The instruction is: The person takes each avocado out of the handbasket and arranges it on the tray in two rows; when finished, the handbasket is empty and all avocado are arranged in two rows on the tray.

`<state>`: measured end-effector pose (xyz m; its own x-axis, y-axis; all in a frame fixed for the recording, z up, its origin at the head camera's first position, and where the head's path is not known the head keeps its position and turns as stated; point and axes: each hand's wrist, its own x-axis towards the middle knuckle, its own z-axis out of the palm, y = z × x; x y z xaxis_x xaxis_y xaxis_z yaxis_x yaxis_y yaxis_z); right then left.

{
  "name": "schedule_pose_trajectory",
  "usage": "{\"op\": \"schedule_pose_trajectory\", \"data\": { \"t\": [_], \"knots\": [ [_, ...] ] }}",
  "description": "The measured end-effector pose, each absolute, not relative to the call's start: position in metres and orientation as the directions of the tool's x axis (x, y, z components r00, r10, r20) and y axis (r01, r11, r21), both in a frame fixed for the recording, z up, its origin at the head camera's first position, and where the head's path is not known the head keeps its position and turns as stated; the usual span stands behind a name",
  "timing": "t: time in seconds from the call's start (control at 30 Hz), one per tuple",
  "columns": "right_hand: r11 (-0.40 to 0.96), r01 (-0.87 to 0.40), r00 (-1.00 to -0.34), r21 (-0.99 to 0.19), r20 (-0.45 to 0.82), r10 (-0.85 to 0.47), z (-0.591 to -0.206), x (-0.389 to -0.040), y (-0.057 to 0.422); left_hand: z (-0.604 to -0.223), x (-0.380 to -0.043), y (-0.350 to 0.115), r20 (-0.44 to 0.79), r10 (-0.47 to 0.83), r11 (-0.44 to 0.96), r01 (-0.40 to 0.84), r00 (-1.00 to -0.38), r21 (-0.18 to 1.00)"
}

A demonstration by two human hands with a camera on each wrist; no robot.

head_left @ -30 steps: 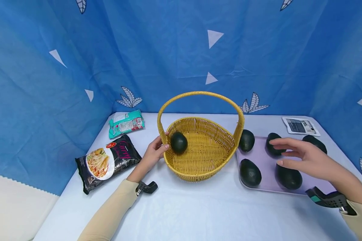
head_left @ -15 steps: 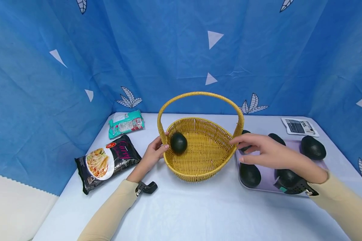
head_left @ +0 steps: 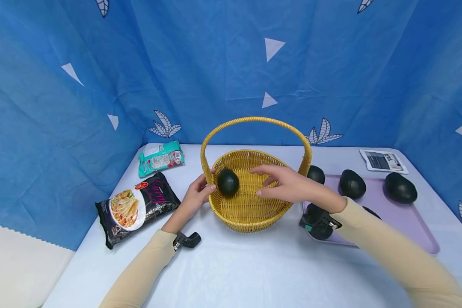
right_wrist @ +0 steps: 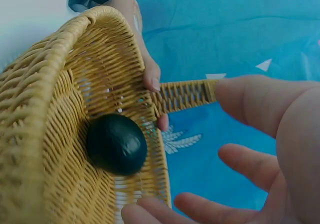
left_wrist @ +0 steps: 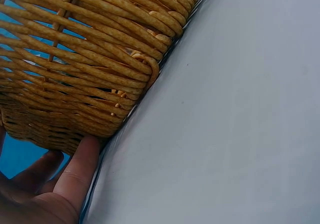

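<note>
A yellow wicker basket [head_left: 250, 214] with a tall arched handle stands in the middle of the table. One dark green avocado [head_left: 228, 182] lies inside, at its left end. My left hand [head_left: 197, 194] grips the basket's left rim beside the foot of the handle; the left wrist view has its fingers [left_wrist: 82, 169] against the weave. Above the right half of the basket hovers my right hand [head_left: 285, 184], fingers spread and holding nothing. In the right wrist view, the same avocado [right_wrist: 117, 145] sits apart from the right hand's fingers [right_wrist: 245, 165].
A lilac tray [head_left: 404, 218] with several avocados [head_left: 352, 185] lies to the right, partly beneath my right forearm. Behind it is a white packet [head_left: 384, 161]. On the left are a black noodle packet [head_left: 138, 207] and a teal packet [head_left: 161, 158]. Blue cloth [head_left: 231, 77] hangs behind.
My right hand has travelled left from above the tray, past the handle's right foot, to over the basket. My left hand, the basket and its avocado have stayed put.
</note>
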<state>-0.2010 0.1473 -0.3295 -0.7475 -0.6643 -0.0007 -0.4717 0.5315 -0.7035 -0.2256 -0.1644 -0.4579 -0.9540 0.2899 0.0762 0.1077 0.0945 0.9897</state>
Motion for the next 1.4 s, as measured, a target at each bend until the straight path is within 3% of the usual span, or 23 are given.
{"op": "schedule_pose_trajectory", "data": {
  "t": [0.4,0.77,1.0,1.2,1.4],
  "knots": [
    [0.630,-0.294,-0.821,-0.719,-0.146,-0.551,-0.346,-0.228,0.098,-0.457,-0.225,-0.165,0.081,0.297,0.090,0.112,-0.952,0.990],
    [0.681,-0.205,-0.833,-0.703,-0.240,-0.498,-0.365,-0.253,0.074,-0.458,-0.225,-0.166,0.071,0.299,0.113,0.109,-0.952,0.988],
    [0.662,-0.139,-0.797,-0.736,-0.314,-0.517,-0.371,-0.261,0.070,-0.456,-0.226,-0.164,0.076,0.304,0.103,0.112,-0.950,0.988],
    [0.648,-0.220,-0.754,-0.729,-0.294,-0.588,-0.376,-0.264,0.068,-0.457,-0.227,-0.164,0.073,0.300,0.092,0.105,-0.951,0.990],
    [0.630,-0.235,-0.753,-0.740,-0.271,-0.600,-0.375,-0.262,0.067,-0.456,-0.227,-0.165,0.068,0.296,0.106,0.104,-0.953,0.989]
  ]
}}
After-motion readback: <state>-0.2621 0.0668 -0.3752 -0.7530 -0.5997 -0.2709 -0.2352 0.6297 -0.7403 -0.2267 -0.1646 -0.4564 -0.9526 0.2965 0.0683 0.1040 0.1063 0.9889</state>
